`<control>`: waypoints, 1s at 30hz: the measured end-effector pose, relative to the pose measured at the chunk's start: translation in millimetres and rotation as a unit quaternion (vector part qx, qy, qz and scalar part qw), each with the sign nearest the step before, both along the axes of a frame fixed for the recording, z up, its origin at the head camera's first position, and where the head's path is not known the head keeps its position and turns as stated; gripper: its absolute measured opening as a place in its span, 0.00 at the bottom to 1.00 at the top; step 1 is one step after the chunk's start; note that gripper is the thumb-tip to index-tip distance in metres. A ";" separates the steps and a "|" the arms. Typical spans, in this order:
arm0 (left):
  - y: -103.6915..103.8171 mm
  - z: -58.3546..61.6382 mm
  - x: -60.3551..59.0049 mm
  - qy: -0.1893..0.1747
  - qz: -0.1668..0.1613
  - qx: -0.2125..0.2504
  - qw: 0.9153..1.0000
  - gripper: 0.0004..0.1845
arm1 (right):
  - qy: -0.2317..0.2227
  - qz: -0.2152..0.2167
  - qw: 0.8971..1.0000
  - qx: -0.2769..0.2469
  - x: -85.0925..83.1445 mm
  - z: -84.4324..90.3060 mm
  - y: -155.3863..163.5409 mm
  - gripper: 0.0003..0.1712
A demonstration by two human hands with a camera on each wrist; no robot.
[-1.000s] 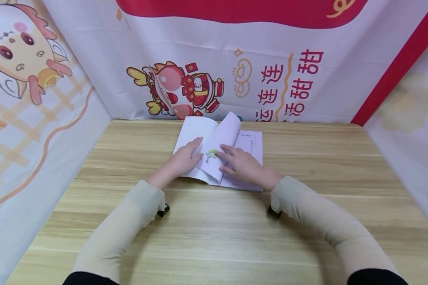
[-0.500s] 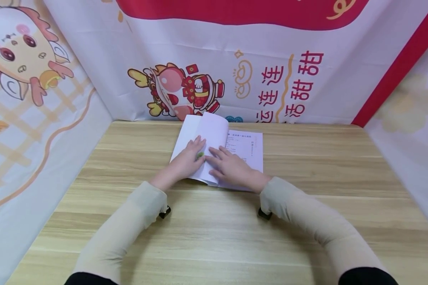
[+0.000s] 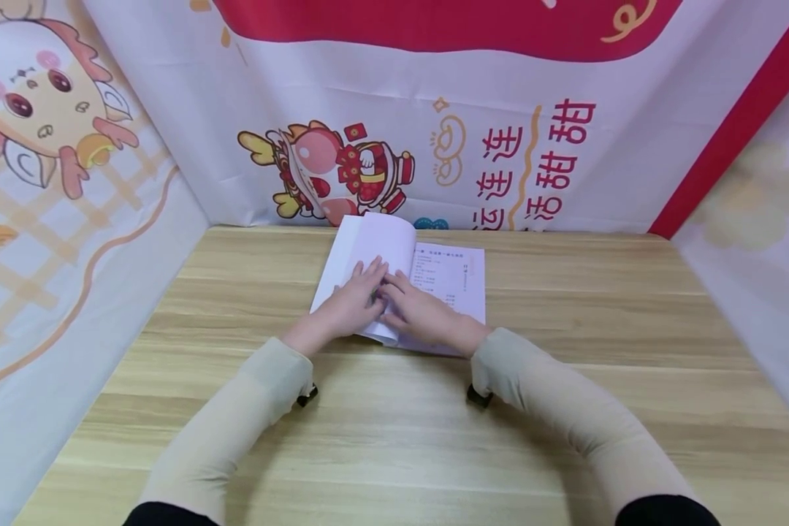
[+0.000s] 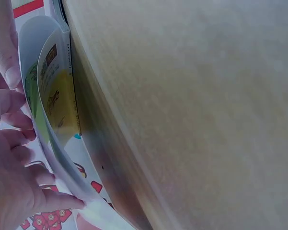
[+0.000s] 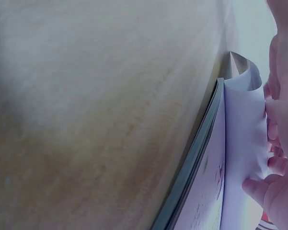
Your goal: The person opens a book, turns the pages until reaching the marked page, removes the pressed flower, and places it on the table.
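An open booklet [image 3: 434,281] at the table's [image 3: 565,409] far edge is pressed flat by the left hand [image 3: 348,303] and right hand [image 3: 421,314], fingers pretty much straight, nothing gripped.

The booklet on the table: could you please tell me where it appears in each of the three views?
Head: the booklet lies open at centre, far side of the table, under both hands.
Left wrist: its curled pages run down the left edge.
Right wrist: its spine and pages sit at right.
Shared landmark: the wooden tabletop.
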State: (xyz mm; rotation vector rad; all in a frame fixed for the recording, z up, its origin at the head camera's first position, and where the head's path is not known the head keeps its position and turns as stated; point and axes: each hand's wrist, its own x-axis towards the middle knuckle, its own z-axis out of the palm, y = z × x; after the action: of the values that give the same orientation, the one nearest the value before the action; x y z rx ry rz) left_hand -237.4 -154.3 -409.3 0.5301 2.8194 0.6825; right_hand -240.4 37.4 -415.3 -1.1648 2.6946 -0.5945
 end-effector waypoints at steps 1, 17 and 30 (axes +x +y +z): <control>0.7 -0.8 0.1 -0.005 0.000 -0.007 1.000 0.39 | -0.004 -0.001 1.000 -0.004 -0.4 0.1 0.2 0.37; -1.8 2.2 3.6 -0.006 0.002 -0.096 0.995 0.38 | -0.043 0.032 0.999 0.001 -6.5 3.9 29.8 0.35; -8.6 -2.6 1.3 -0.011 -0.002 -0.123 0.992 0.30 | -0.043 0.042 0.997 0.045 -7.8 4.5 62.1 0.37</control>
State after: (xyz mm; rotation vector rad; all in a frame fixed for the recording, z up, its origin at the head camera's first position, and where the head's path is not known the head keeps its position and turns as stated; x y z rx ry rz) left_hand -236.1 -162.9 -412.0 0.4805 2.8252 0.3297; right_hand -248.3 99.5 -410.8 -1.1954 2.5580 -0.4946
